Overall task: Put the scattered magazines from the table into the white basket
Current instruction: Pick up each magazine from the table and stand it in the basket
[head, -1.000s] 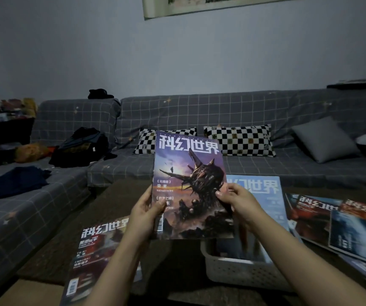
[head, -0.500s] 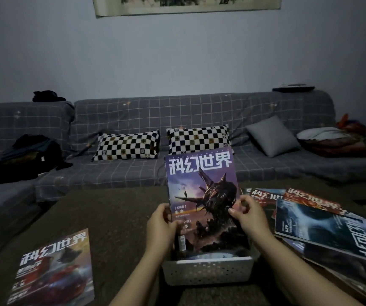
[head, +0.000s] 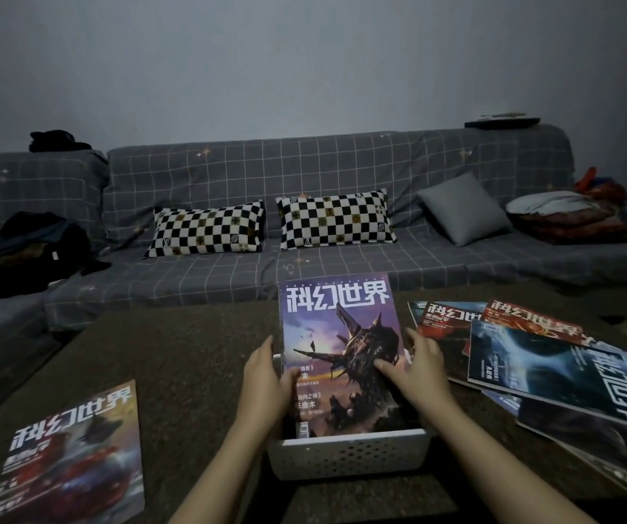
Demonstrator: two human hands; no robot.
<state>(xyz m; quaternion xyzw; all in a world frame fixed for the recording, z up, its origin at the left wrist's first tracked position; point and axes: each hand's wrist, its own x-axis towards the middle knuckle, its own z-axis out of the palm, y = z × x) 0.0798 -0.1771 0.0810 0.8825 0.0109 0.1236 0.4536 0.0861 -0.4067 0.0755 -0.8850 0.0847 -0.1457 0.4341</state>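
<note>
I have only one view, from the head camera, so nothing is shared with a second one. It looks forward and slightly down across the tabletop (head: 191,372) toward the sofa (head: 304,259) and the far wall (head: 304,70). Both forearms enter from the near edge, close to the wide lens.

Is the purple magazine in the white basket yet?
Partly in: the purple magazine has its bottom edge behind the white basket rim, its top leaning out.
</note>
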